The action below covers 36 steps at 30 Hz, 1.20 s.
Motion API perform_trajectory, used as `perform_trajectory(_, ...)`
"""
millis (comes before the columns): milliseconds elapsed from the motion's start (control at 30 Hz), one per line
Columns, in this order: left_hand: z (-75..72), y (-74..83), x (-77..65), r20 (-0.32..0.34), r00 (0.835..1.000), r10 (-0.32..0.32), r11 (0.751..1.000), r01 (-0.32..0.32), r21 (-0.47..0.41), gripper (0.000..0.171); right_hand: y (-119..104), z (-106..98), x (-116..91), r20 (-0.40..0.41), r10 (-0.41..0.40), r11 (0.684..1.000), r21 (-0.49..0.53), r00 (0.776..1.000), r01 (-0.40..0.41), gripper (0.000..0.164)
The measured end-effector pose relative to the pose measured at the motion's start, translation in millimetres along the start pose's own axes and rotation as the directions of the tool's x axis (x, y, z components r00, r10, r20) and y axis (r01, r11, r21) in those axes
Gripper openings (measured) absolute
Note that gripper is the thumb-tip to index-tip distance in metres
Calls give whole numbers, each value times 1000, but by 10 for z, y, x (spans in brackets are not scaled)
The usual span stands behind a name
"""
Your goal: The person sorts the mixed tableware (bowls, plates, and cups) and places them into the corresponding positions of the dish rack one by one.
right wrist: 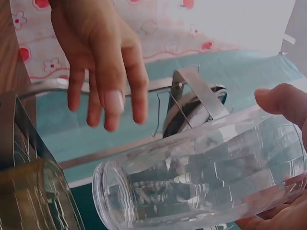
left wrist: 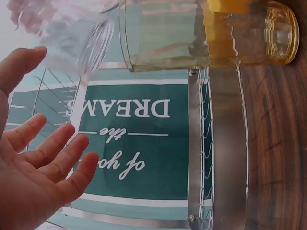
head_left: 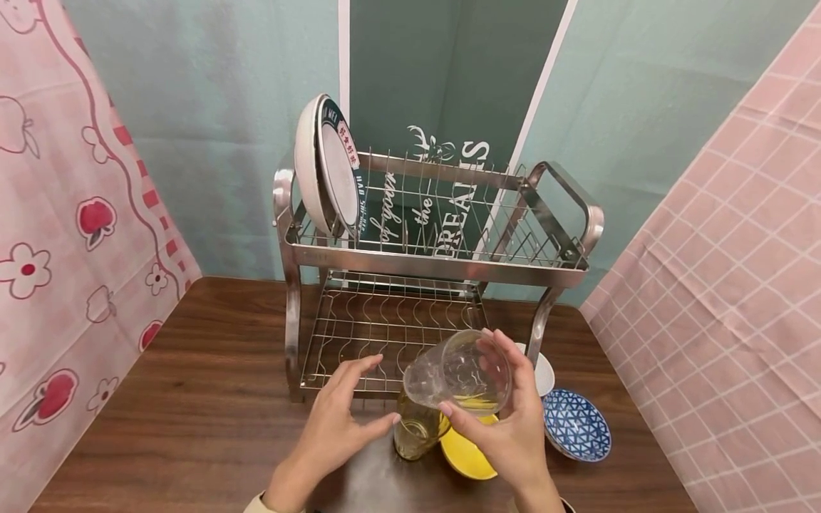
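Note:
My right hand (head_left: pixel 516 427) holds a clear drinking glass (head_left: pixel 458 374) tilted on its side, thumb and fingers around it near the rim. The glass's base points left, towards my left hand (head_left: pixel 333 420). That hand is empty, its fingers and thumb spread, apart from the glass. Below the clear glass, an amber-tinted glass (head_left: pixel 412 436) stands upright on the table in front of the rack. Beside it sits a yellow bowl (head_left: pixel 465 456), partly hidden by my right hand. In the right wrist view the clear glass (right wrist: pixel 192 177) shows its thick, ridged base.
A two-tier metal dish rack (head_left: pixel 417 260) stands at the back of the wooden table (head_left: pixel 192 399). Bowls, one with a lettered rim (head_left: pixel 340 167), stand on edge at its upper left. To the right are a blue-patterned bowl (head_left: pixel 577 425) and a white bowl (head_left: pixel 544 374).

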<state>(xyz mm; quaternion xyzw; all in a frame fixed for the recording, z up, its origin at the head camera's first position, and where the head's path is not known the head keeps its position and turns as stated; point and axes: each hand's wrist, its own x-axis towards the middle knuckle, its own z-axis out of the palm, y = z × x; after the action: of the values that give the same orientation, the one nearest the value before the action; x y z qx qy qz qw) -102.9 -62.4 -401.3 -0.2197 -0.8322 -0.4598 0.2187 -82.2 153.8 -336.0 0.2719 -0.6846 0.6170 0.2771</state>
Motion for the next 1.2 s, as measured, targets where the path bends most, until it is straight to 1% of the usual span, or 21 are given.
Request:
perform_trajectory(100,28,10,-12,13,1000,8,1000,-7,-12,86,9,45,-16,23,-42,999,19,999,42,92)
perform_trajectory(300,83,30,-4,15,1000,-10,999,11,-50,94,-7,135,-16,50,-32,999,26,998,31,91)
perform_trajectory(400,123,31,11,2,1000,-3,998,4,-64,98,-3,186,-7,69,-35,999,31,997,33,90)
perform_trajectory(567,184,1,26,-40,997,64,993,-67,-95,96,27,254,-16,85,-18,999,44,996,15,93)
perform_trajectory(600,195,-7,28,-46,995,88,990,-92,-106,94,36,262,-17,85,-14,999,52,996,9,93)
perform_trajectory(667,212,-15,31,-52,992,117,984,-123,-125,91,50,275,-20,81,-5,997,73,997,-1,94)
perform_trajectory(767,231,-24,38,-85,984,156,976,-167,-137,89,63,291,-21,81,-7,995,99,997,-1,94)
perform_trajectory(867,237,-29,43,-113,982,150,975,-166,-149,87,64,300,-15,82,-6,995,103,997,-3,94)
perform_trajectory(967,237,-35,45,-116,983,139,974,-157,-163,86,68,299,-6,84,-8,994,107,996,-1,94)
perform_trajectory(1100,244,-49,53,-132,978,160,972,-179,-154,85,78,293,0,87,-12,993,115,996,2,93)
perform_trajectory(1200,233,-57,60,-146,975,168,971,-189,-145,85,90,268,6,115,-2,993,116,993,-11,97)
